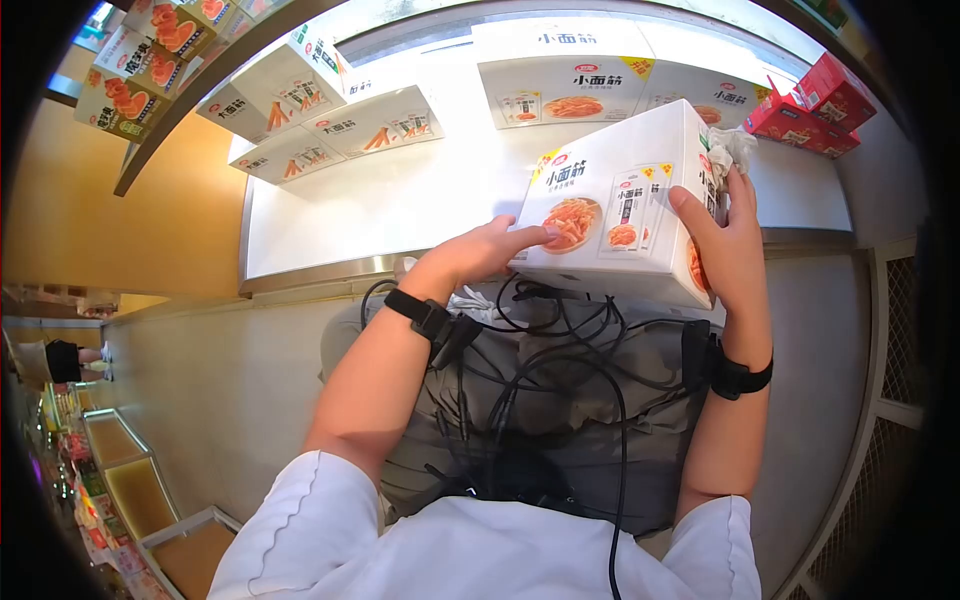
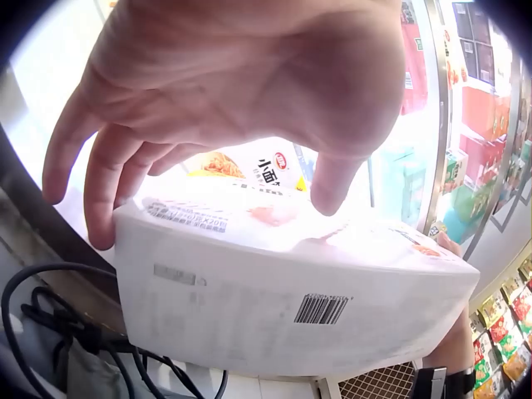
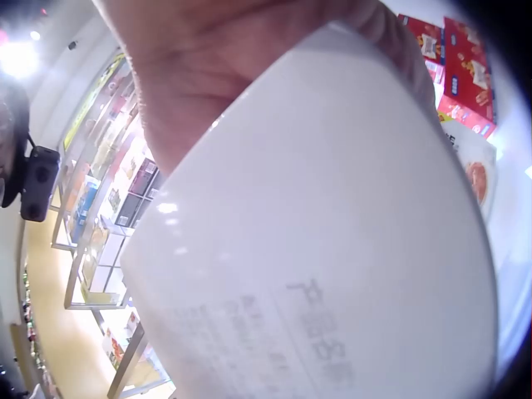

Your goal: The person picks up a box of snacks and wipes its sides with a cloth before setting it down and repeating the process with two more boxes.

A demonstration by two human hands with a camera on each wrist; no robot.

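A white snack carton (image 1: 588,205) with noodle-like food pictures and Chinese lettering is held tilted over the lap, in front of the shelf. My left hand (image 1: 490,248) grips its left end, thumb on the printed face and fingers round the edge. At the right end, my right hand (image 1: 730,245) holds the carton with the thumb near the front edge. A crumpled white cloth (image 1: 735,150) lies between those right fingers and the carton's side. In the left wrist view a barcode (image 2: 322,308) shows on one long side. The right wrist view is mostly filled by a plain white end (image 3: 332,166).
Similar white cartons (image 1: 565,90) stand along the back of the white shelf (image 1: 350,225), more at its left (image 1: 330,130). Red boxes (image 1: 805,120) sit at the right end. Black cables (image 1: 560,350) loop over the lap. A mesh panel (image 1: 900,340) is at right.
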